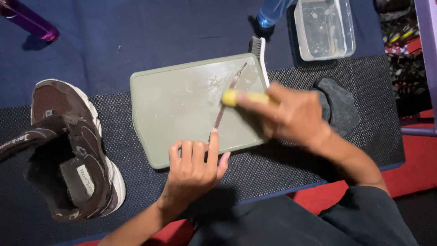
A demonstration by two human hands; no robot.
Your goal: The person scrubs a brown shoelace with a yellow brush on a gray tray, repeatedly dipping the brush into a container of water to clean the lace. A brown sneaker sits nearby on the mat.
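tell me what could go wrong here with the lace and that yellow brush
1. The left hand pins the thin brown shoelace with one fingertip only; a hard stroke of the yellow brush in the right hand could pull it free.
2. The green tray looks wet, so it may slide on the mat.
3. The water tub stands close behind the right hand and might get knocked.

One camera, worn on the head, looks almost straight down from close above the table (136,50). The tray (182,105) sits mid-frame, both forearms enter from the bottom edge, and a shoe (73,150) lies at the left. No second view shares the scene.
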